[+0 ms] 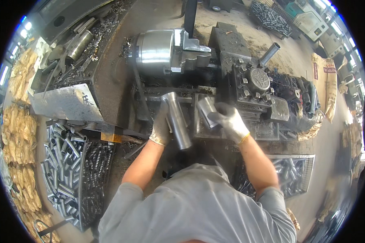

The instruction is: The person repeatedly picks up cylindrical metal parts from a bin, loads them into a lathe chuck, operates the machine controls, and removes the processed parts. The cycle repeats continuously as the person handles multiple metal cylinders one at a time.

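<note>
Both hands wear pale work gloves and each grips a metal tube in front of a lathe. The left hand (161,126) is wrapped around a long shiny steel tube (177,120), fingers closed on its left side near the middle; the tube stands nearly upright in the picture, its open upper end tilted slightly left and its lower end sticking out below the glove. The right hand (230,120) is closed on a shorter steel tube (207,108), which juts up and to the left from the fist; only its upper part shows, the rest being covered by the glove. The two tubes lie close side by side but apart. Both forearms are bare and rise from the lower edge, elbows bent outward, with grey sleeves at the shoulders. Just above the hands sits the lathe chuck (160,52), and to its right the dark tool post (257,83). A wire crate of cut tubes (67,162) stands to the left; another bin (292,172) to the right is partly hidden by the right arm and blurred.
</note>
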Available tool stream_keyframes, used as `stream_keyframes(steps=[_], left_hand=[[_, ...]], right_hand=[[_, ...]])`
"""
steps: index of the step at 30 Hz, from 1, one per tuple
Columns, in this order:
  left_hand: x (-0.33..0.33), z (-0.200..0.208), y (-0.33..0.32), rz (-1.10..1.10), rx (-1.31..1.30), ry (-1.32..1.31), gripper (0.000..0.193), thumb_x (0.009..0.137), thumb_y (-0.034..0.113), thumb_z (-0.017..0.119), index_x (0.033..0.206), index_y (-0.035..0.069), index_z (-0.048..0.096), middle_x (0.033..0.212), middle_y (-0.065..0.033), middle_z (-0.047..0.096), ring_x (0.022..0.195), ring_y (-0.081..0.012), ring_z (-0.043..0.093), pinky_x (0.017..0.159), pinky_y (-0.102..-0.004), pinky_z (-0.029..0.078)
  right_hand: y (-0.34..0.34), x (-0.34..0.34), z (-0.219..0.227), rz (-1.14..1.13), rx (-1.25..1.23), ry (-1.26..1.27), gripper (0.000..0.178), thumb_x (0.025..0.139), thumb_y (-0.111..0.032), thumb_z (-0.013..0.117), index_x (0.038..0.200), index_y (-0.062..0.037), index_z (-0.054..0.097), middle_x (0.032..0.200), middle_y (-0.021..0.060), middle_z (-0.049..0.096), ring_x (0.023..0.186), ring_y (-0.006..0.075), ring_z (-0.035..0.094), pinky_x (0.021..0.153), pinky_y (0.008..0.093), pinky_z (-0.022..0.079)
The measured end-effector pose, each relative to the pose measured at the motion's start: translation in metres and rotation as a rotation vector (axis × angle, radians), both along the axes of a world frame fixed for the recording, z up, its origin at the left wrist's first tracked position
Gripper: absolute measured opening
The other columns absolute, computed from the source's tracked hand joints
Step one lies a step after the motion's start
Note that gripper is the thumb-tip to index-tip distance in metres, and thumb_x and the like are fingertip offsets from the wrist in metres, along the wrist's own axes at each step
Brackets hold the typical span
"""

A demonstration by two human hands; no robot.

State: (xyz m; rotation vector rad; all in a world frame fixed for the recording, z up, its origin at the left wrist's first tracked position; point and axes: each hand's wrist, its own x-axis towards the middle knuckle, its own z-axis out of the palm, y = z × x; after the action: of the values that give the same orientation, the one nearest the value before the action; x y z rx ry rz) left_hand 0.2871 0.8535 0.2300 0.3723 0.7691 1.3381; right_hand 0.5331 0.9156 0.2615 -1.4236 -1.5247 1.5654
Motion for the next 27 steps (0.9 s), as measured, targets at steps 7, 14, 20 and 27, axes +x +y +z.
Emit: stream_keyframes(steps=[7,14,20,27], left_hand=[[0.04,0.073,0.027,0.101,0.645,0.252,0.079,0.115,0.052,0.046,0.168,-0.002,0.025,0.161,-0.015,0.049,0.143,-0.0285,0.053,0.124,-0.0419,0.037],[-0.035,-0.013,-0.015,0.227,0.208,0.489,0.071,0.098,0.046,0.078,0.144,-0.004,0.058,0.133,-0.0176,0.072,0.124,-0.0303,0.07,0.113,-0.046,0.052],[-0.056,-0.096,-0.123,0.499,-0.226,0.523,0.041,0.104,0.027,0.068,0.135,-0.001,0.065,0.124,-0.0168,0.075,0.105,-0.0282,0.076,0.094,-0.0392,0.06],[-0.107,-0.096,-0.164,0.969,-0.406,0.51,0.041,0.106,0.049,0.064,0.113,0.009,0.07,0.103,-0.0101,0.073,0.089,-0.0251,0.071,0.079,-0.041,0.058]], right_hand=[[0.021,-0.038,0.113,0.281,0.203,-0.092,0.088,0.072,-0.045,0.093,0.137,0.0036,0.06,0.119,0.0251,0.074,0.108,0.0332,0.075,0.097,0.0434,0.058],[0.185,0.024,0.184,0.405,1.385,-1.049,0.074,0.076,-0.022,0.085,0.141,-0.0027,0.057,0.105,0.0192,0.075,0.084,0.0343,0.077,0.076,0.0429,0.065],[0.277,0.02,0.119,0.865,0.815,-1.367,0.061,0.067,-0.033,0.089,0.121,-0.0079,0.074,0.102,0.018,0.079,0.096,0.0376,0.078,0.085,0.0467,0.063],[0.308,0.005,0.054,0.893,0.53,-0.802,0.078,0.07,-0.048,0.089,0.13,-0.0026,0.068,0.115,0.0218,0.078,0.105,0.0354,0.076,0.089,0.045,0.06]])
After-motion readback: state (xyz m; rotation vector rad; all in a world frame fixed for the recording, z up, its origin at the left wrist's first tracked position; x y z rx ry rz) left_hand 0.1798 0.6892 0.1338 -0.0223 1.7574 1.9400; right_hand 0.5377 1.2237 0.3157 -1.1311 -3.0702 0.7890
